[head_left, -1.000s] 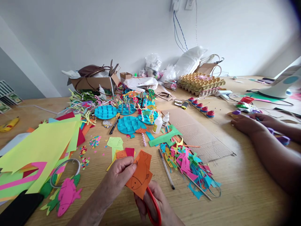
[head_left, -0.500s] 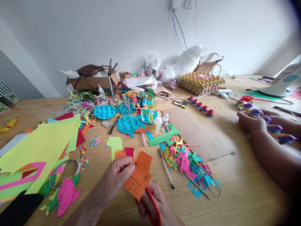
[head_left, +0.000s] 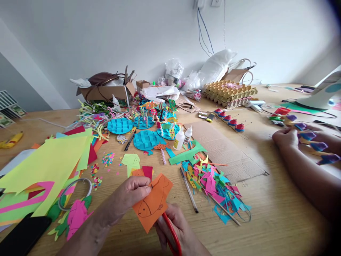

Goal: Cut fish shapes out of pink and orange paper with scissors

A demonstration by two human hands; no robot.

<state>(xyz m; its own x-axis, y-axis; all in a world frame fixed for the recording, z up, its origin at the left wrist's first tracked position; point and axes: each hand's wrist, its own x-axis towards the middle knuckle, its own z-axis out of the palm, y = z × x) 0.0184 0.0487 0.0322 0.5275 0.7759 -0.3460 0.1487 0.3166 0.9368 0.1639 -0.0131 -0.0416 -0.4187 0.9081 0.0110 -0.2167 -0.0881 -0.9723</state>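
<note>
1. This is a craft room or hobby workspace, with one large wooden table (head_left: pixel 279 220) pushed against a plain white wall (head_left: pixel 106 39).
2. Sheets of coloured paper (head_left: pixel 50 160) lie stacked on the left, and a heap of paper scraps (head_left: pixel 213 185) lies near the middle.
3. Finished paper models on blue discs (head_left: pixel 145 138) stand together, with glue bottles (head_left: pixel 179 139) just beside them.
4. Egg cartons (head_left: pixel 229 92), a cardboard box (head_left: pixel 106 92) and plastic bags (head_left: pixel 213 67) line the wall as raw material.
5. A second person's hands (head_left: pixel 287 138) work with small pieces at the right.
</note>
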